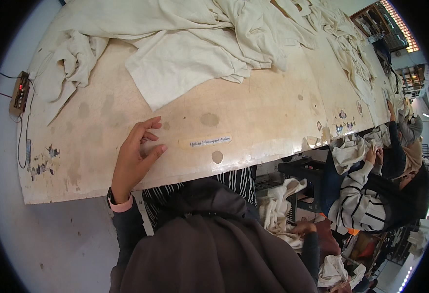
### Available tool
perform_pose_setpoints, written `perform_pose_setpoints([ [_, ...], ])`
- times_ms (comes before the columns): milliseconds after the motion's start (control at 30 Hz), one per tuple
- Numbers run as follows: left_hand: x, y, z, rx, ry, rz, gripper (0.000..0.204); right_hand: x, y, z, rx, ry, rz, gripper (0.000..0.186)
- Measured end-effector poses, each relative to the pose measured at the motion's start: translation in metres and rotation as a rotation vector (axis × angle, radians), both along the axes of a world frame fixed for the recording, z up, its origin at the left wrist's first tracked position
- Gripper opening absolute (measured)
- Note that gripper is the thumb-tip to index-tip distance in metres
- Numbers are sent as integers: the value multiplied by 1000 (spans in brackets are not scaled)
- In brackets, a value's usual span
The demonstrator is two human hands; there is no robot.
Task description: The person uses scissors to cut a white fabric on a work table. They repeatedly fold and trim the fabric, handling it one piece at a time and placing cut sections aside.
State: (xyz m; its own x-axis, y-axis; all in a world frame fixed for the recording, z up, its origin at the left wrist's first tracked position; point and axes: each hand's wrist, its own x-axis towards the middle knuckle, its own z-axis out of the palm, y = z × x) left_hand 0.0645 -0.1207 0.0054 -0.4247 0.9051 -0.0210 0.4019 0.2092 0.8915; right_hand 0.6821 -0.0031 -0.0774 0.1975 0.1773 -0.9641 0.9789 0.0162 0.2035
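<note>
My left hand [139, 157], with a pink-banded watch on its wrist, hovers at the near left part of the wooden table [268, 105]. Its fingers are loosely bent, the thumb stands apart, and nothing is in it. Just beyond the fingertips lies the corner of a cream cloth piece [170, 63]. Low on the right, beside my body, my right hand [303, 228] is closed at the edge of a bunched cream cloth [276, 207]. Its fingertips are partly hidden in the folds.
More cream cloth is heaped along the table's far side. A box with red lights [19, 95] hangs by the left edge, its cable running down. A paper strip [209, 141] is stuck to the tabletop. On the right, a person in a striped top [358, 205] handles cream cloth.
</note>
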Motion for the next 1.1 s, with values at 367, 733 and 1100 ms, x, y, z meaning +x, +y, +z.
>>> perform_pose_setpoints([
  [367,-57,-34,84,325,372,-49,39,-60,60,-60,328,628,-176,57],
  [733,-63,-94,163,344,634,149,38,-287,122,136,16,1023,310,38],
  [1100,-52,-98,164,332,599,147,38,-347,112,161,55,1259,645,43],
])
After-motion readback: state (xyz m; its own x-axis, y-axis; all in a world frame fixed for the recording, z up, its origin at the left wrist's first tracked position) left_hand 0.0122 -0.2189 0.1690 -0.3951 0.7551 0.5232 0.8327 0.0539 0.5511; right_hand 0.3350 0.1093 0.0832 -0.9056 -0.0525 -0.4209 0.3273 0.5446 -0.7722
